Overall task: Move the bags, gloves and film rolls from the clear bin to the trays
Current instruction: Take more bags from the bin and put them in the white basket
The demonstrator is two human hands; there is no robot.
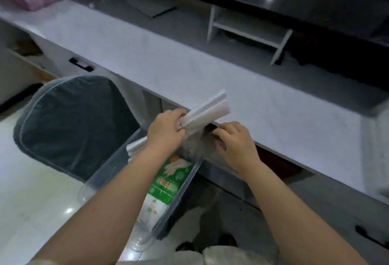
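Left hand gripping rolls, right hand — bin rim

The film rolls that my left hand grips are white, matt and smooth-sided; plastic or paper, I cannot tell. The clear bin is see-through plastic, glossy along its rim. In it lies a green packet wrapped in shiny printed film. The worktop is pale and smooth, stone-like, with a dull sheen. The chair cushion is dark matt cloth with pale piping. The floor is glossy tile with bright reflections.
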